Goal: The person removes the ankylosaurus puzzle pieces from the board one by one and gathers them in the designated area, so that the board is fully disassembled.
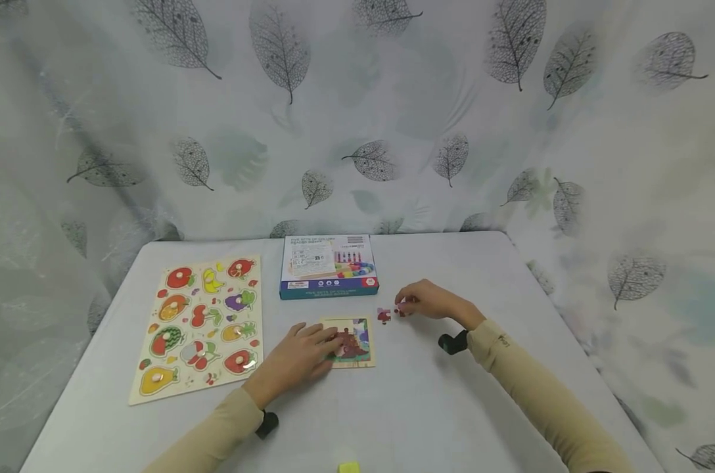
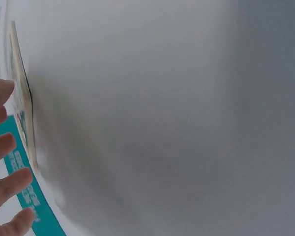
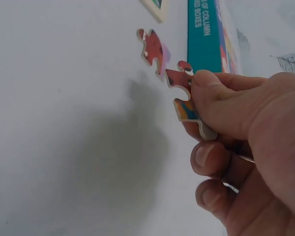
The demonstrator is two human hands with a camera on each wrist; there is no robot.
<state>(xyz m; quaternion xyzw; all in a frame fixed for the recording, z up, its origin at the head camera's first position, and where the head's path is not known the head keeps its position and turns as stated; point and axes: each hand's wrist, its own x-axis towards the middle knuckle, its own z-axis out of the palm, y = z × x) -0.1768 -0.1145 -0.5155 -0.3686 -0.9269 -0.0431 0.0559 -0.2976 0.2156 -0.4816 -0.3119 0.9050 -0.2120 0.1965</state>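
Observation:
My right hand (image 1: 431, 301) pinches a jigsaw piece (image 3: 179, 93) between thumb and index finger, above the table. The piece is red with a patch of orange and blue. Close by, a second jigsaw piece (image 1: 384, 316), red and purple, lies flat on the table. Over the left side of a small square wooden puzzle (image 1: 363, 363) lies my left hand (image 1: 295, 360), its fingers loosely spread. The puzzle shows a dark red figure inside a pale frame, partly hidden by that hand. In the left wrist view the puzzle's edge appears beside the left fingers (image 2: 10, 187).
Behind the puzzle stands a flat box (image 1: 328, 292) with a teal front edge. To the left lies a large fruit peg board (image 1: 200, 328). A yellow object (image 1: 349, 468) sits at the near edge of the white table (image 1: 411, 420). A leaf-patterned curtain (image 1: 416, 105) hangs behind.

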